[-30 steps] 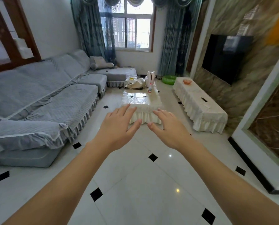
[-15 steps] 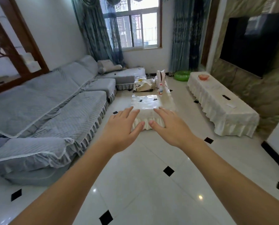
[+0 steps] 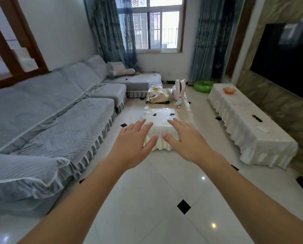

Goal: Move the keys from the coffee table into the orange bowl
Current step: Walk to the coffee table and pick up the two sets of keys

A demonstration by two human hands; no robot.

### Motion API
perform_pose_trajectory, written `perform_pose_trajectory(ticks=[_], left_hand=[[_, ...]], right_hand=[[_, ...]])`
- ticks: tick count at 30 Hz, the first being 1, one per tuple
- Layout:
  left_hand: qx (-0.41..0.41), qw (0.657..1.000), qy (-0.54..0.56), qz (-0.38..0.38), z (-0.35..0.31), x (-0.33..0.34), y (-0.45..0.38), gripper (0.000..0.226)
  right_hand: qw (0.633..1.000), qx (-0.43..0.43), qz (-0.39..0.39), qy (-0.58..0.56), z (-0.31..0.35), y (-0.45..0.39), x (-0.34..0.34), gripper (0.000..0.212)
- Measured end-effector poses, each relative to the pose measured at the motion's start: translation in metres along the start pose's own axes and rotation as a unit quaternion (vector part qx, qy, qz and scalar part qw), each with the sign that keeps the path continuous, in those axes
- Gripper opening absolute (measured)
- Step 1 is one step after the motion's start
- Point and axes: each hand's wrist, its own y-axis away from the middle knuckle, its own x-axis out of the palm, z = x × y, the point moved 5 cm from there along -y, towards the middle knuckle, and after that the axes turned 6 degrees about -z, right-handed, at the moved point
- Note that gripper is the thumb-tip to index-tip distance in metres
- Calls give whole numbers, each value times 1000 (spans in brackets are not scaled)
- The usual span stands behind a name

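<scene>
Keys: two small dark clusters (image 3: 154,114) and (image 3: 172,114) lie well apart from each other on the glossy top of the low, cream-skirted coffee table (image 3: 166,138), too small from here for me to count or tell ring from fob. I judge them light, stiff metal, likely to slide on that shiny covering and to jangle loose if pinched by one blade; best to take each bunch at its ring or scoop it whole into the palm.

My left hand (image 3: 132,147) and right hand (image 3: 187,140) hang in the air short of the table, palms down, fingers spread and relaxed, thumbs nearly meeting. Neither holds anything.

The small, shallow orange bowl (image 3: 229,90) sits at the far end of the long white-clothed side bench (image 3: 256,138) to my right, under the dark wall-mounted television (image 3: 288,59). It looks like smooth translucent plastic or glass; I cannot tell which.

Other surfaces: grey quilted sofa cover (image 3: 47,113) with a pleated ruffle, soft and matte; polished white floor tiles (image 3: 164,199) with black diamond insets, reflective, perhaps slick. At the table's far end stand a small white bottle (image 3: 179,103) and a cream printed cloth bag (image 3: 157,96), clear of the keys.
</scene>
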Motion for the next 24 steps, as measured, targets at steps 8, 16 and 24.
perform_pose_trajectory(ticks=[8, 16, 24], left_hand=[[-4, 1000, 15, -8, 101, 46, -116, 67], [26, 999, 19, -9, 149, 80, -215, 62], [31, 999, -3, 26, 177, 154, -322, 62]], right_hand=[[999, 17, 10, 35, -12, -135, 53, 67], [998, 33, -2, 46, -45, -236, 86, 66], [998, 46, 3, 37, -120, -341, 129, 66]])
